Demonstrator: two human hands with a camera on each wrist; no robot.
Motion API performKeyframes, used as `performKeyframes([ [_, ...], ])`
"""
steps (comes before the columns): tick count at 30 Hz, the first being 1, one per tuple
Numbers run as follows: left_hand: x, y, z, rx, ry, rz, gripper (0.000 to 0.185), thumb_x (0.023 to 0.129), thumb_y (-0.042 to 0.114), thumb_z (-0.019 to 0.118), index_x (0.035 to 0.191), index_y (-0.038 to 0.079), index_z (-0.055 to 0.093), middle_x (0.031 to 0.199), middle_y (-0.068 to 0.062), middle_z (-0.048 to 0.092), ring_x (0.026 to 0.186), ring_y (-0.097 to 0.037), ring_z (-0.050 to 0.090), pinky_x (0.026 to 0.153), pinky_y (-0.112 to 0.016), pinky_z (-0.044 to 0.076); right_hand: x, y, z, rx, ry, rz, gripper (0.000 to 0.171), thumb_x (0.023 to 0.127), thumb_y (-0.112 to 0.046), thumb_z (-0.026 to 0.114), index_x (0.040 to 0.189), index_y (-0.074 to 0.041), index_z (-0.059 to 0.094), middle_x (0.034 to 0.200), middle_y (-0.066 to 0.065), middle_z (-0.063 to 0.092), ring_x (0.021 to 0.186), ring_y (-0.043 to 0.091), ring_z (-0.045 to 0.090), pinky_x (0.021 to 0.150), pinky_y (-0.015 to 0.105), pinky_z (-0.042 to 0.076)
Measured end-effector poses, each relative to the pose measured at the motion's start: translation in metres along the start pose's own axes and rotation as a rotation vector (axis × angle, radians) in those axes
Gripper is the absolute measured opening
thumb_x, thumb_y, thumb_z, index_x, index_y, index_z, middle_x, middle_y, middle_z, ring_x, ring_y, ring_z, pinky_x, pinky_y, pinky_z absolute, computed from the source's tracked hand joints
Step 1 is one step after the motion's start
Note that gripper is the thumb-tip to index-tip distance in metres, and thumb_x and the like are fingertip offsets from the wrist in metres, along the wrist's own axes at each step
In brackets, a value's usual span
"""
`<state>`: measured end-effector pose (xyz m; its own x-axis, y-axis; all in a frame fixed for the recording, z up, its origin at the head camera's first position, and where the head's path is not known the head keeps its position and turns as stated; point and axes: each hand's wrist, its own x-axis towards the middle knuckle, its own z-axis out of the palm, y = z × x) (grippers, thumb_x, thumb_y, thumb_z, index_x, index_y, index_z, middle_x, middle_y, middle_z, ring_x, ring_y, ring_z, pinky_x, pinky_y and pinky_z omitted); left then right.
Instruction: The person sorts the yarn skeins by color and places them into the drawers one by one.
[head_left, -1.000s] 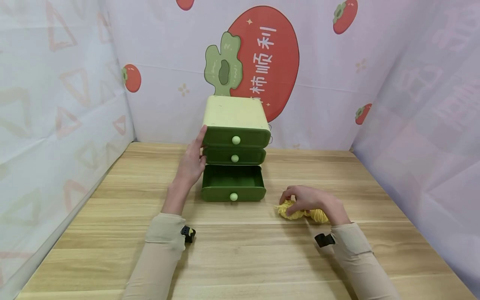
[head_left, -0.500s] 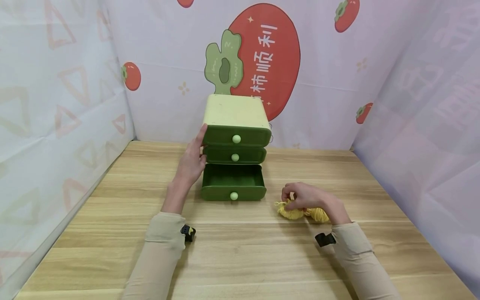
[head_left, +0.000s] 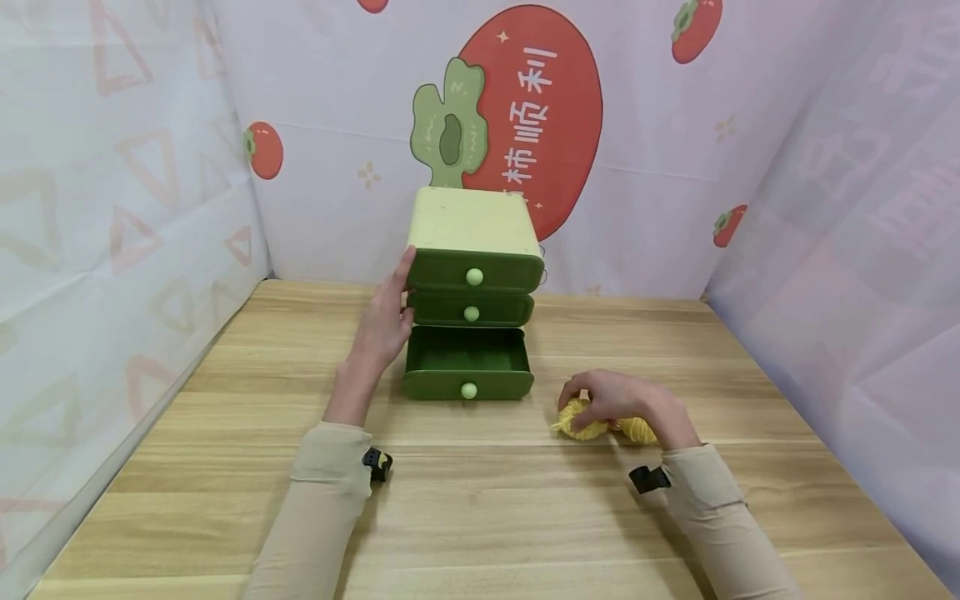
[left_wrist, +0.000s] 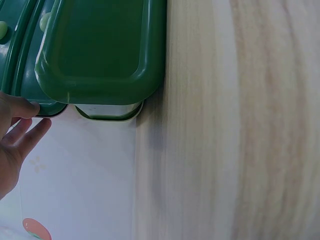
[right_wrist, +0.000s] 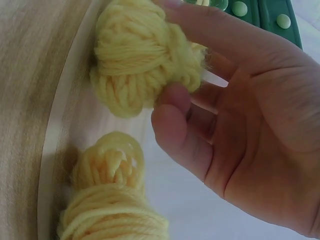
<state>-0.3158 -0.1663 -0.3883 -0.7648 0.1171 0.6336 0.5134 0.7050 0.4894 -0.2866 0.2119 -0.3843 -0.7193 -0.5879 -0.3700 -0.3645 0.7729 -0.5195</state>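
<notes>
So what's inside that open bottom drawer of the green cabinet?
The bottom drawer stands pulled out, and the part that shows holds nothing, just its bare green floor. Its back end is covered by the middle drawer above, so that part cannot be seen.

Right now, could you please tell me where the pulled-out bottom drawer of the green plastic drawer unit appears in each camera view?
Head: bottom green drawer sits centre frame, open, right of the left hand.
Left wrist: it fills the upper left, seen from above.
Right wrist: the drawer cannot be told apart; only a green strip with knobs at the top edge.
Shared landmark: pale round knobs.
</notes>
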Motion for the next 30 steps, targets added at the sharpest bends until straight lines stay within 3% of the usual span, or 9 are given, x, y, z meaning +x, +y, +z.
performKeyframes([
  [6,0.001,-0.002,0.001,0.005,-0.010,-0.017,0.102,0.086,-0.020,0.054,0.160,0.035,0.010,0.141,-0.021,0.052,0.118,-0.038,0.057,0.080,-0.047,0.054,0.003,0.002,0.000,-0.005,-0.001,-0.029,0.019,0.084,-0.020,0.078,0.100,-0.024,0.068,0.095,0.001,0.061,0.051,0.009,0.049,0.047,0.026,0.046],
  [11,0.001,-0.002,0.000,0.010,-0.019,-0.023,0.102,0.087,-0.019,0.054,0.160,0.035,0.009,0.139,-0.022,0.052,0.118,-0.037,0.057,0.079,-0.047,0.054,0.005,0.001,0.000,-0.039,0.046,-0.104,0.019,0.085,-0.019,0.075,0.102,-0.024,0.067,0.104,-0.002,0.063,0.054,0.009,0.053,0.049,0.029,0.051],
  [14,0.001,-0.001,0.000,0.015,-0.016,-0.019,0.102,0.087,-0.019,0.054,0.160,0.034,0.009,0.136,-0.023,0.053,0.117,-0.037,0.058,0.076,-0.046,0.054,0.006,0.000,0.000,-0.095,0.093,-0.172,0.017,0.086,-0.019,0.074,0.101,-0.024,0.067,0.107,-0.004,0.063,0.063,0.008,0.054,0.058,0.027,0.051],
  [18,0.001,0.001,0.000,0.030,0.009,-0.005,0.102,0.085,-0.020,0.056,0.160,0.033,0.011,0.132,-0.023,0.056,0.114,-0.036,0.059,0.073,-0.045,0.055,0.006,-0.005,-0.002,-0.196,0.182,-0.253,0.015,0.086,-0.022,0.075,0.099,-0.025,0.068,0.103,-0.008,0.063,0.075,0.007,0.051,0.067,0.024,0.045],
  [23,0.001,0.003,0.002,0.060,0.013,0.010,0.101,0.085,-0.019,0.058,0.160,0.029,0.012,0.122,-0.022,0.060,0.110,-0.037,0.060,0.076,-0.046,0.055,0.002,-0.014,-0.005,-0.267,0.345,-0.320,0.016,0.083,-0.023,0.077,0.097,-0.023,0.069,0.100,-0.010,0.063,0.071,0.004,0.052,0.065,0.023,0.046],
  [30,0.000,0.004,-0.001,0.040,0.003,-0.022,0.102,0.085,-0.020,0.056,0.160,0.031,0.011,0.120,-0.020,0.059,0.109,-0.036,0.058,0.074,-0.044,0.054,0.014,-0.033,-0.010,-0.311,0.558,-0.442,0.019,0.083,-0.021,0.080,0.099,-0.021,0.069,0.096,-0.009,0.062,0.065,0.003,0.051,0.061,0.022,0.046],
])
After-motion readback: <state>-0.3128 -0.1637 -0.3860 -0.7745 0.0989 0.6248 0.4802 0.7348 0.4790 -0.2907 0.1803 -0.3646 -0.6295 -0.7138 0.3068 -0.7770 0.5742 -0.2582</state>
